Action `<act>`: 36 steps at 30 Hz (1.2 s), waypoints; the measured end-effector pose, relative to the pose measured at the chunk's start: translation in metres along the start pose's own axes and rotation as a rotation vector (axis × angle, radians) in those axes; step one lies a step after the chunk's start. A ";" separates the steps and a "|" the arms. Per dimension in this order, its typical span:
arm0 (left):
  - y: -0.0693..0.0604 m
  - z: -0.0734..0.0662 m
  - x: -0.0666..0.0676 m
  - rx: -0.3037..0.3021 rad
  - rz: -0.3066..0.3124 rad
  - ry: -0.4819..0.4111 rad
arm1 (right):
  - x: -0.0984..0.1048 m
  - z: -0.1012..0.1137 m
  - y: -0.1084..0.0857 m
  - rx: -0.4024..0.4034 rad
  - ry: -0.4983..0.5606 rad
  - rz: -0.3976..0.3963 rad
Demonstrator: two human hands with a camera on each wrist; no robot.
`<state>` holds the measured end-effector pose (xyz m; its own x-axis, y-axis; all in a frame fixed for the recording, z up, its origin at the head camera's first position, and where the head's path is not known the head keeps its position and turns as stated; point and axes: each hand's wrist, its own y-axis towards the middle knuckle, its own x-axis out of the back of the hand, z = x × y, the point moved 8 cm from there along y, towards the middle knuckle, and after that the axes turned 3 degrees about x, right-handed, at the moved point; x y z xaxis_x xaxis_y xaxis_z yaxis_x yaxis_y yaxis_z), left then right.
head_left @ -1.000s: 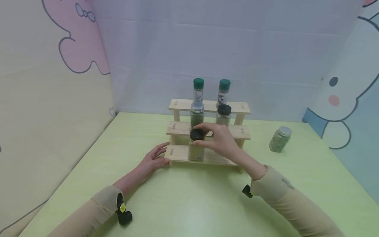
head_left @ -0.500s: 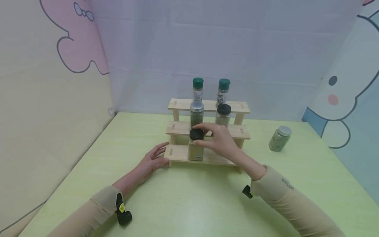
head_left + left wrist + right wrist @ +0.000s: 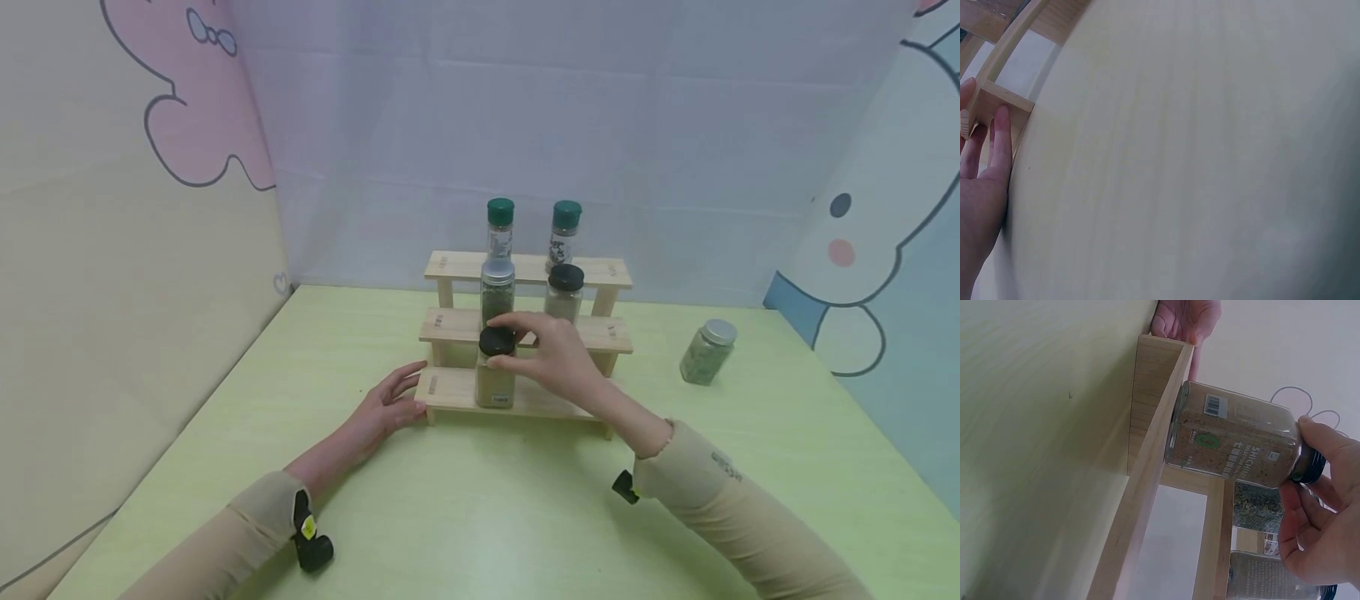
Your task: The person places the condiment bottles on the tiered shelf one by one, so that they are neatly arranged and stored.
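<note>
My right hand (image 3: pixel 558 354) pinches the black cap of a square glass spice jar (image 3: pixel 496 385) with thumb and fingers. This jar stands upright on the lowest step of a wooden three-step spice rack (image 3: pixel 547 398). The right wrist view shows its brown contents, a barcode and "SHICHIMI" lettering on the spice jar (image 3: pixel 1229 434). At the rack's left end my left hand (image 3: pixel 382 412) holds the bottom step, thumb at the front edge and fingers farther back. In the left wrist view, the left hand's fingertips (image 3: pixel 1001 119) touch the wood.
On the middle step stand a silver-capped jar of green herbs (image 3: pixel 498 296) and a black-capped jar (image 3: pixel 564 296). Two green-capped bottles, a left bottle (image 3: pixel 500 229) and a right bottle (image 3: pixel 565 233), occupy the top step. Another silver-capped jar (image 3: pixel 707 352) sits on the table to the right.
Both hands and the spice jar keep their places on the rack. Only a very slight shift of the whole head view shows.
</note>
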<state>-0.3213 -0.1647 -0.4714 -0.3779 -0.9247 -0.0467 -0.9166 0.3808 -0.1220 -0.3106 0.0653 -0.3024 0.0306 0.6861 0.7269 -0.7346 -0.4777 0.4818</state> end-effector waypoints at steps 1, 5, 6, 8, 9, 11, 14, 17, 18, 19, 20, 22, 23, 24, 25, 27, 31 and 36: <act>0.000 0.000 0.000 0.000 0.000 0.000 | 0.000 0.000 0.000 -0.002 0.003 0.000; 0.000 -0.001 -0.001 -0.004 0.004 -0.003 | 0.001 0.000 0.000 0.001 0.008 -0.005; 0.000 -0.001 -0.001 -0.005 0.004 -0.002 | 0.001 0.000 0.000 0.002 0.007 -0.007; 0.000 -0.001 -0.001 -0.004 0.005 0.001 | 0.001 0.000 0.000 0.003 0.007 -0.009; 0.001 -0.001 -0.001 -0.004 0.004 0.003 | 0.001 -0.001 0.000 0.000 0.009 -0.009; 0.001 -0.001 -0.001 -0.001 0.000 0.003 | 0.000 -0.001 0.000 0.000 0.016 -0.003; 0.000 0.001 0.000 0.003 -0.004 0.006 | -0.002 -0.001 0.000 -0.004 0.024 0.021; -0.001 0.002 0.000 0.011 -0.008 0.010 | -0.002 0.001 -0.001 -0.001 0.000 0.052; -0.001 0.002 0.000 0.013 -0.010 0.012 | -0.001 0.003 -0.002 0.002 -0.025 0.061; -0.001 0.003 0.000 0.015 -0.014 0.012 | 0.001 0.004 -0.002 0.010 -0.050 0.065; 0.000 0.002 0.000 0.016 -0.016 0.011 | 0.003 0.007 -0.003 0.021 -0.079 0.066; 0.000 0.002 0.000 0.011 -0.012 0.015 | 0.009 0.013 -0.003 0.051 -0.130 0.058; 0.000 0.002 0.000 0.008 -0.013 0.013 | 0.013 0.016 -0.003 0.066 -0.149 0.049; 0.000 0.001 0.000 0.005 -0.011 0.013 | 0.016 0.019 -0.003 0.077 -0.163 0.040; 0.000 0.001 0.000 0.002 -0.008 0.012 | 0.021 0.022 -0.003 0.090 -0.171 0.027; 0.001 0.000 0.000 -0.001 -0.004 0.009 | 0.029 0.027 -0.003 0.112 -0.179 0.003; 0.001 0.000 0.000 -0.002 0.000 0.003 | 0.048 0.033 -0.003 0.139 -0.189 -0.048; 0.000 0.000 0.000 0.001 -0.002 0.006 | 0.073 0.037 -0.006 0.174 -0.190 -0.121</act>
<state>-0.3216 -0.1651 -0.4711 -0.3767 -0.9255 -0.0403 -0.9173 0.3787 -0.1233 -0.2791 0.0984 -0.2343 0.2492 0.6367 0.7297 -0.5910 -0.4969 0.6354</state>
